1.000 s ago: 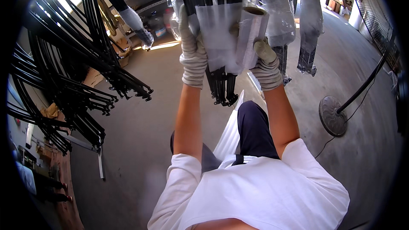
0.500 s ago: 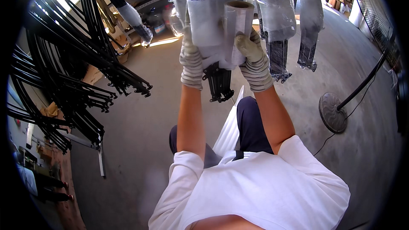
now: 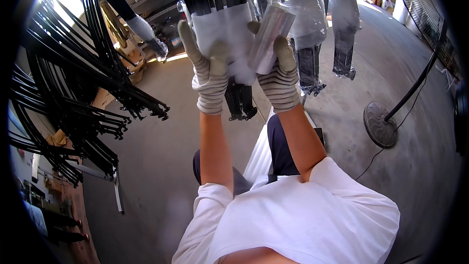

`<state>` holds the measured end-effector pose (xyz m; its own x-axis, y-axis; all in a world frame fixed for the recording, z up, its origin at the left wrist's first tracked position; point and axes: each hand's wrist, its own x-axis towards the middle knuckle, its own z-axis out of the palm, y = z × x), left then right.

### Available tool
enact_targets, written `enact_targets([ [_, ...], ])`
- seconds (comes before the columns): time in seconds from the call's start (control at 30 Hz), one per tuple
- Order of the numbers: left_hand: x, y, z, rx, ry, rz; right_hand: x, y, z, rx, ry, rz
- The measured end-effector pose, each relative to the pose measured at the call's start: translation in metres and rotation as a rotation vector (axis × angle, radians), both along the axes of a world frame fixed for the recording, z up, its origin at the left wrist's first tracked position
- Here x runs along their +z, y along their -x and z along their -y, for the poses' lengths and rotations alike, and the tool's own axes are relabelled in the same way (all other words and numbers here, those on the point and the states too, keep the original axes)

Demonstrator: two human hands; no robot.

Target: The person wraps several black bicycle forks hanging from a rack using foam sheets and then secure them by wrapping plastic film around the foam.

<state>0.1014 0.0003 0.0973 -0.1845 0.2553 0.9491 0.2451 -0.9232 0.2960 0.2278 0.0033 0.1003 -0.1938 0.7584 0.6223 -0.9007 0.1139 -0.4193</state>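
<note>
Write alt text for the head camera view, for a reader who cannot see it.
A person in striped work gloves reaches up to a hanging black metal frame: the left hand presses on the white wrapping around it, and the right hand holds a roll of clear film against it. More wrapped frames hang behind, bare black frames are stacked at left, and a round stand base sits on the concrete floor.

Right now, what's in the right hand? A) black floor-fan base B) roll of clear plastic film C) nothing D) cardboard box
B: the gloved right hand grips a roll of clear film against the white-wrapped black frame, with the left hand pressed flat on the wrap.
</note>
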Motion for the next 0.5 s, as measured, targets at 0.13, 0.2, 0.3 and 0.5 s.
enact_targets([
  [0.13,-0.021,0.02,-0.009,0.109,0.054,-0.164,-0.009,0.004,-0.008,-0.099,-0.037,0.157],
  [0.2,-0.007,0.007,0.0,-0.099,0.158,-0.041,-0.011,0.005,-0.014,-0.2,-0.084,0.257],
  [0.3,-0.004,0.008,0.006,-0.424,0.364,0.215,-0.006,0.008,-0.014,-0.256,-0.196,0.38],
  [0.5,0.016,-0.003,0.032,-0.634,0.463,0.284,-0.002,0.008,-0.008,-0.323,-0.271,0.419],
])
